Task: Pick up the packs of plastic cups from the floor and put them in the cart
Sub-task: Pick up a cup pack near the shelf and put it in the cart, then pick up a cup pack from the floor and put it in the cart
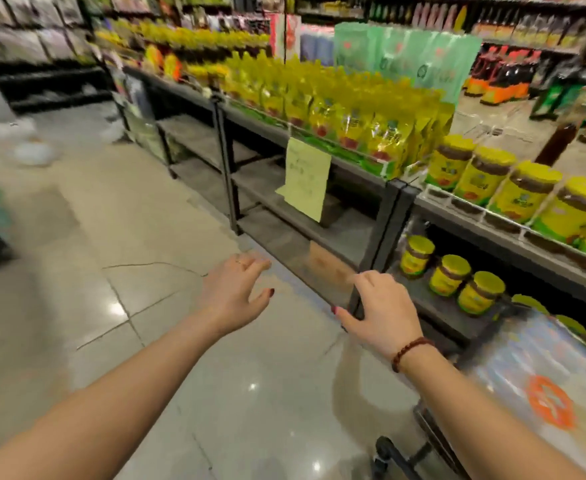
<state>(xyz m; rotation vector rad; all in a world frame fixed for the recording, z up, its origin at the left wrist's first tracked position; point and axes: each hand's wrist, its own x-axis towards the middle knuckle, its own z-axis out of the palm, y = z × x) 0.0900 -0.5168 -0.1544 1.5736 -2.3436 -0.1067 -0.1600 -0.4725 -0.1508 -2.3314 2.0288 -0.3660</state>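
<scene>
Both my hands reach forward over the tiled floor, empty with fingers spread. My left hand (232,292) is in the middle of the view. My right hand (381,306) with a bead bracelet hovers beside a dark shelf post. A clear pack of plastic cups (527,368) with an orange sticker lies at the lower right, resting in the cart (423,448), of which only a black frame and a wheel show. Pale, blurred bundles (33,152) lie on the floor far to the left; I cannot tell what they are.
A dark metal shelf unit (388,209) runs along the right, stacked with yellow pouches (336,109) and yellow-lidded jars (485,174). A yellow paper sign (305,178) hangs from its edge. More shelving (42,46) stands at the far left. Glossy floor tiles (146,237) stretch ahead.
</scene>
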